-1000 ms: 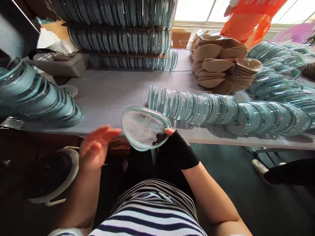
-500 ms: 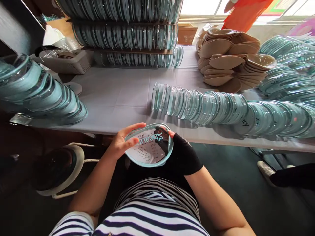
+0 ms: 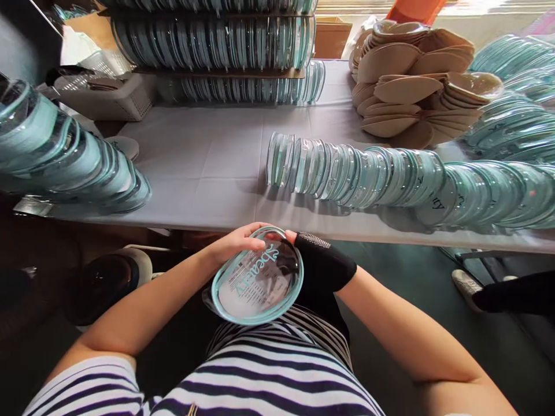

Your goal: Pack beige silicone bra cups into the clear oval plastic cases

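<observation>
So, one clear oval case (image 3: 258,283) with a teal rim and printed lettering is held low in the centre of the frame, just off the near edge of the surface (image 3: 203,167) and above the striped shirt (image 3: 260,375). The left hand (image 3: 236,242) is curled over its upper-left rim, fingers closed on the edge. The right hand (image 3: 321,266), in a black fingerless glove, is wrapped around the right side, fingers partly hidden behind the case, so how tightly they are closed can't be told for sure.

The case looks like thin, stiff plastic: probably light, a bit slick and easily scuffed on its clear face, so the rim is judged the better place to grip.

Counts: one case in hand. A long row of like cases (image 3: 390,185) is laid across the middle right, too many and too overlapped to be counted. More are stacked upper centre (image 3: 217,40) and at the left edge (image 3: 65,162). A heap of tan oval inserts (image 3: 411,92) is seen upper right, also uncountable. One white basket (image 3: 108,98) sits upper left.
</observation>
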### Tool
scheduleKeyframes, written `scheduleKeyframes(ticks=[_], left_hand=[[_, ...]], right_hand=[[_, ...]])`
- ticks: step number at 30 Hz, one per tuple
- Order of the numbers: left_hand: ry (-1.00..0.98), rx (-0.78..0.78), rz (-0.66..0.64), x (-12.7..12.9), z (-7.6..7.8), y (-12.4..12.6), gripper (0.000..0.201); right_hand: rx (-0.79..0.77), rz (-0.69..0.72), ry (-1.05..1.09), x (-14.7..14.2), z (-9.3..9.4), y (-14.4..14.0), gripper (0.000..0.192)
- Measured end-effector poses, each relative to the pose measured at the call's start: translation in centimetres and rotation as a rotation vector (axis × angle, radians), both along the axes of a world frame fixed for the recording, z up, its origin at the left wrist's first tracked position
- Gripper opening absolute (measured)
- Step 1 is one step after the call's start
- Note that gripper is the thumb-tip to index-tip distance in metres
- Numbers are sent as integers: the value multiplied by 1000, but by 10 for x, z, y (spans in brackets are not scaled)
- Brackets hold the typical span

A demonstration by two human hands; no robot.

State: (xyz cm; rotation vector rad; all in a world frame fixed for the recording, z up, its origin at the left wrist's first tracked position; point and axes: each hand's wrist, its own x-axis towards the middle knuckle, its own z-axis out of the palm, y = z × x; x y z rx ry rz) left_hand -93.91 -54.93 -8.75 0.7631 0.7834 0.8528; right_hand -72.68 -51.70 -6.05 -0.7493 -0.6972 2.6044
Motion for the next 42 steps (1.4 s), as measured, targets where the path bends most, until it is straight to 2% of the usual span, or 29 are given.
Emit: scheduleKeyframes(ticks=[4, 8, 12, 15, 17, 21, 23, 27, 29, 33, 35, 39, 42], left_hand=[[-41, -5, 213, 4, 7, -9, 41], [15, 30, 405, 15, 15, -23, 42], [25, 55, 489, 43, 4, -34, 43], [-52, 19, 529, 61, -6, -42, 45], [-100, -13, 467, 62, -7, -44, 47], [22, 84, 98, 41, 4, -36, 37], [62, 135, 3, 30, 11, -30, 34], [-98, 67, -26, 28, 14, -25, 30], [-163, -32, -19, 32, 13, -27, 21], [-221, -173, 51, 38, 11, -33, 23], [-229, -184, 65, 38, 12, -36, 24], [-259, -141, 42, 36, 16, -41, 15], [-233, -121, 44, 34, 16, -44, 15]], right_hand=[[-87, -112, 102, 14, 5, -17, 42], [-50, -239, 150, 24, 0, -35, 48], [39, -272, 51, 22, -11, -40, 53], [53, -311, -7, 21, -14, -38, 55], [44, -317, -17, 24, -13, -37, 54], [69, -204, -55, 30, -9, -36, 53], [137, -163, -62, 32, -3, -33, 52], [207, -109, -101, 34, 12, -26, 48], [175, -96, -105, 35, 15, -25, 49], [64, -132, -27, 35, 7, -29, 57], [15, -131, 22, 33, 1, -32, 62], [-4, -32, 102, 31, -7, -35, 63], [3, -73, 76, 32, -6, -38, 60]])
